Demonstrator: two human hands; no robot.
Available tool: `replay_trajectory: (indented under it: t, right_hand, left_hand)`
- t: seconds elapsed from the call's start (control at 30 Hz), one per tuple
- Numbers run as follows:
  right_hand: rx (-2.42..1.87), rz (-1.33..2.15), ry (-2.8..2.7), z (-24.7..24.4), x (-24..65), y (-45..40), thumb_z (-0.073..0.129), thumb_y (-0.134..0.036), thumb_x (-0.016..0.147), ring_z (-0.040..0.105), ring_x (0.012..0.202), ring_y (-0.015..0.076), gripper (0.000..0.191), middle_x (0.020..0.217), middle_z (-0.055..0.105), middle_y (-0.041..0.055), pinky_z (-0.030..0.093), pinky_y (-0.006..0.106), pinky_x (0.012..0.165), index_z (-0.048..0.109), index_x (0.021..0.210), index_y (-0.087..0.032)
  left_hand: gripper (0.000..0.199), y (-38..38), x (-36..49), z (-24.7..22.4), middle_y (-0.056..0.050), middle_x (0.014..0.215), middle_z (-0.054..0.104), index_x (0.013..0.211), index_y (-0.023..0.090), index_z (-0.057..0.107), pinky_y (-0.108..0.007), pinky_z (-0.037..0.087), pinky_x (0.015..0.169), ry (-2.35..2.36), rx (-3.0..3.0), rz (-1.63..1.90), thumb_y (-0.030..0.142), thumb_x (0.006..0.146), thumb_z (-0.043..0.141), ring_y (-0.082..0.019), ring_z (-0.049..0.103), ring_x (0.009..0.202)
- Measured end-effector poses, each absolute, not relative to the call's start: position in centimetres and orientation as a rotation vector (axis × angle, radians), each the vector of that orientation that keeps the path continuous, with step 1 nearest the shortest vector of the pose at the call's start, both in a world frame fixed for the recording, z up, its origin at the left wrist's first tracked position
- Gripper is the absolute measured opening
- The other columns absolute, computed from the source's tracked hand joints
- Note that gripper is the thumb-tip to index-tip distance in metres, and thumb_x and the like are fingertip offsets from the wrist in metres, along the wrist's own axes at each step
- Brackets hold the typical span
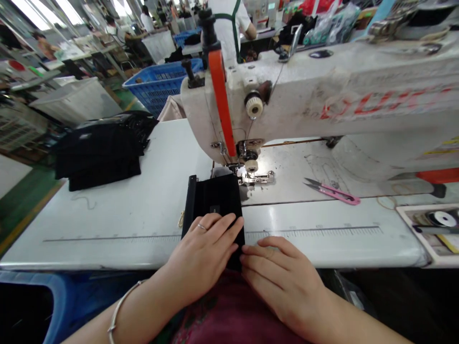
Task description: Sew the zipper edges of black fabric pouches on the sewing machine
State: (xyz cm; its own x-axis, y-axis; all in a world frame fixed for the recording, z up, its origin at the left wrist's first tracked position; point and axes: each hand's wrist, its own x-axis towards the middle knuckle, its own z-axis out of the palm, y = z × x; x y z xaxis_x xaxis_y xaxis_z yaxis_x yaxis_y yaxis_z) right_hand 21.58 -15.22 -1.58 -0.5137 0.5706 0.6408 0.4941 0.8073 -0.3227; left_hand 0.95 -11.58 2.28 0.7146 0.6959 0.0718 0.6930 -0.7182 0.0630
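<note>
The left hand (202, 253) lies open and flat across a folded piece of black fabric (215, 205), pressing without gripping, while the fingertips of the right hand (283, 282) rest against the fabric's lower right edge, also unclenched. The fabric sits on the white surface (118, 210), its far end just at the presser foot (256, 177) of an industrial sewing machine (322, 95). It looks light, soft and likely to slide on the glossy top, though the darker strip along its left edge (191, 205) may be stiffer; flat palms on either side of the folded layers seem the surest hold. There is one piece under the hands, and one pile of folded black garments (100, 153) lies farther left. Right of the presser foot lies one pair of pink thread snips (332, 192), and beyond the surface stands one blue plastic crate (158, 86).
</note>
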Motion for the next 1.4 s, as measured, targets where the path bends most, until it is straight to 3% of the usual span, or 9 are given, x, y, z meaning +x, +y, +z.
replay_trajectory:
  t: [0.3,0.43,0.57,0.87,1.4]
  right_hand:
    - [-0.75,0.062,-2.244,-1.3,21.0,-14.1,0.044,-0.011,0.097,0.065,0.095,0.0168,0.027,0.092,0.073,0.0037,0.049,0.032,0.085,0.069,0.087,-0.014]
    - [-0.777,0.089,-2.24,-1.2,20.9,-13.5,0.043,-0.012,0.097,0.066,0.093,0.0161,0.028,0.091,0.073,0.0037,0.049,0.031,0.087,0.069,0.087,-0.014]
    - [-0.778,0.126,-2.274,-1.4,21.2,-12.8,0.046,-0.012,0.096,0.065,0.097,0.0166,0.023,0.097,0.073,0.0049,0.049,0.032,0.089,0.069,0.095,-0.013]
    - [-0.827,0.313,-2.333,-0.3,21.7,-10.8,0.052,-0.011,0.093,0.063,0.1,0.0174,0.02,0.107,0.07,0.0069,0.049,0.032,0.092,0.065,0.108,-0.012]
    - [-0.943,0.378,-2.417,0.4,22.2,-6.6,0.053,-0.016,0.093,0.063,0.093,0.0189,0.017,0.1,0.069,0.0049,0.05,0.038,0.084,0.064,0.106,-0.015]
  left_hand:
    - [0.04,-10.5,0.8,2.3,-0.011,0.133,0.055,0.137,0.013,0.047,-0.049,0.046,0.099,1.09,2.878,0.18,0.021,0.098,0.043,-0.029,0.048,0.119]
    - [0.029,-10.6,0.3,2.6,-0.01,0.119,0.064,0.12,0.011,0.059,-0.042,0.049,0.095,0.911,2.827,0.353,0.024,0.096,0.051,-0.025,0.055,0.107]
    - [0.019,-11.0,-0.4,2.0,-0.006,0.108,0.067,0.108,0.012,0.063,-0.035,0.05,0.092,0.764,2.771,0.418,0.012,0.095,0.049,-0.019,0.058,0.097]
    - [0.023,-8.5,-0.7,1.8,-0.009,0.109,0.066,0.107,0.011,0.062,-0.033,0.051,0.092,0.731,2.749,0.49,0.011,0.096,0.042,-0.019,0.059,0.097]
    - [0.022,-3.7,-0.2,1.3,-0.008,0.106,0.068,0.106,0.01,0.063,-0.034,0.052,0.093,0.634,2.883,0.522,0.011,0.095,0.044,-0.018,0.061,0.1]
